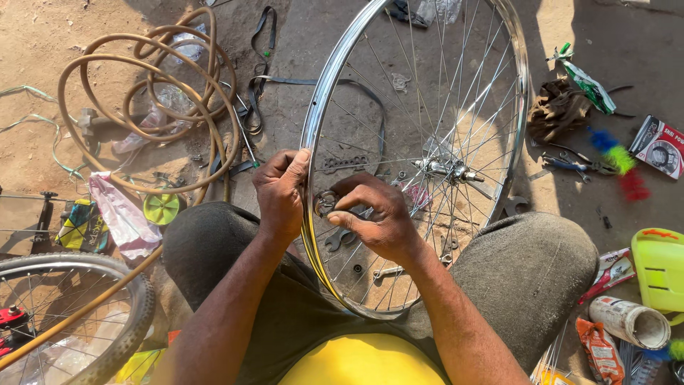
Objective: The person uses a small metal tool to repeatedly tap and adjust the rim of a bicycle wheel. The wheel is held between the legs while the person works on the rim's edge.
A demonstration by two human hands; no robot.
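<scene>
The rim (324,107) stands between the person's knees, bare of tyre, spokes laced to the hub (445,170). At about nine o'clock on it, the left hand (279,192) pinches the rim's edge, fingers curled shut. The right hand (377,217), inside the wheel, closes on a small round spoke key (325,203) set against the rim. Truing looks midway: how many spokes are left I cannot tell. Spanners (340,239) lie underneath; a hose (142,93) coils at ten o'clock.

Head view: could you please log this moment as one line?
left hand: grips wheel rim | right hand: small round tool at rim | wheel: between knees
</scene>
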